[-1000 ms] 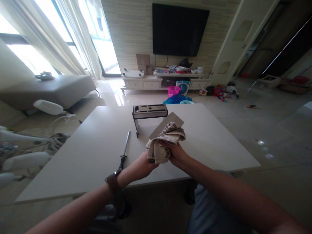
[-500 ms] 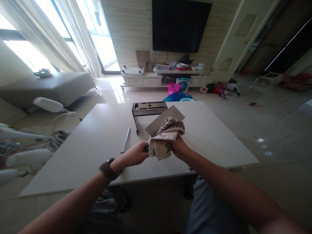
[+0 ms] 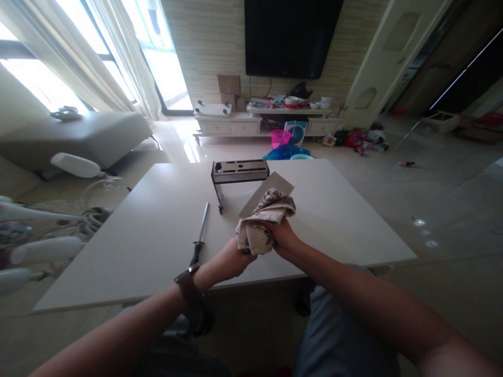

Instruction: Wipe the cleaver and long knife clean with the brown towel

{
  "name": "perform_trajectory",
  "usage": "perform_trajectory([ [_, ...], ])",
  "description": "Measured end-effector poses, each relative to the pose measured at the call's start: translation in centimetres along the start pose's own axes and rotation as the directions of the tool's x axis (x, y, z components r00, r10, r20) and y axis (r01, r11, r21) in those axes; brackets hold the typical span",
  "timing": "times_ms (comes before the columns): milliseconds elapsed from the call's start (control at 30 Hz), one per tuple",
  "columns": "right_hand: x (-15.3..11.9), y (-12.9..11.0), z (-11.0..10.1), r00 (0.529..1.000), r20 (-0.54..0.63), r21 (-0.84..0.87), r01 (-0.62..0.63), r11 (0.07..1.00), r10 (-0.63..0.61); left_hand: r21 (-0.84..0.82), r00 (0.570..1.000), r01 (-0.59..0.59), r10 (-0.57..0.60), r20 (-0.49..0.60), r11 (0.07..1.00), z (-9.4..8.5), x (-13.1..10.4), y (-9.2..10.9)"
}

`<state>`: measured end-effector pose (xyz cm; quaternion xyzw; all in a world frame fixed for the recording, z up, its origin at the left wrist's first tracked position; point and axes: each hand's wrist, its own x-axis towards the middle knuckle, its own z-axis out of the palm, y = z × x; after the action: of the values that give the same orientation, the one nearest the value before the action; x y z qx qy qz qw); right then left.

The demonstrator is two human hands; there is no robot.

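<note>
Over the middle of the bench (image 3: 334, 225), steady the broad blade (image 3: 271, 189) by its largely hidden handle (image 3: 247, 252) in the curled left hand (image 3: 231, 258), and wipe along the flat with the cloth (image 3: 264, 222) clasped in the right hand (image 3: 284, 239).

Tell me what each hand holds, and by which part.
Left hand: apparently the knife, by its mostly hidden handle. Right hand: the patterned cloth, by its bunched right side, fingers partly hidden.
</note>
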<state>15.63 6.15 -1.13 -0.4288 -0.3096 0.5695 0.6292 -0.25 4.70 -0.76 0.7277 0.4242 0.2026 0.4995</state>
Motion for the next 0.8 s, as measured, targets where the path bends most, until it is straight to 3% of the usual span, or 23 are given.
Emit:
perform_trajectory([
  [67,0.1,-0.3,-0.1,0.999,0.017,-0.021,0.032,0.999,-0.032,-0.067,0.994,0.075,-0.069,0.081,0.995,-0.9,0.0,0.0],
  [233,-0.1,-1.1,0.1,0.999,0.048,-0.070,0.023,0.997,-0.020,-0.106,0.974,0.123,-0.099,0.203,0.987,-3.4,0.2,-0.7],
  [467,0.8,-1.6,-0.5,1.000,-0.023,0.029,-0.010,1.000,0.011,0.142,0.991,0.077,-0.092,0.101,0.987,-4.1,0.0,-0.5],
  [633,3.7,-3.5,-2.7,0.993,-0.118,0.137,0.022,0.990,-0.006,0.184,0.982,0.124,-0.147,0.116,0.975,-4.1,-0.1,0.0],
  [800,6.1,-5.7,-5.0,0.971,-0.228,0.207,0.119,0.971,-0.071,0.198,0.983,0.104,-0.130,0.126,0.975,-4.5,0.1,0.3],
])
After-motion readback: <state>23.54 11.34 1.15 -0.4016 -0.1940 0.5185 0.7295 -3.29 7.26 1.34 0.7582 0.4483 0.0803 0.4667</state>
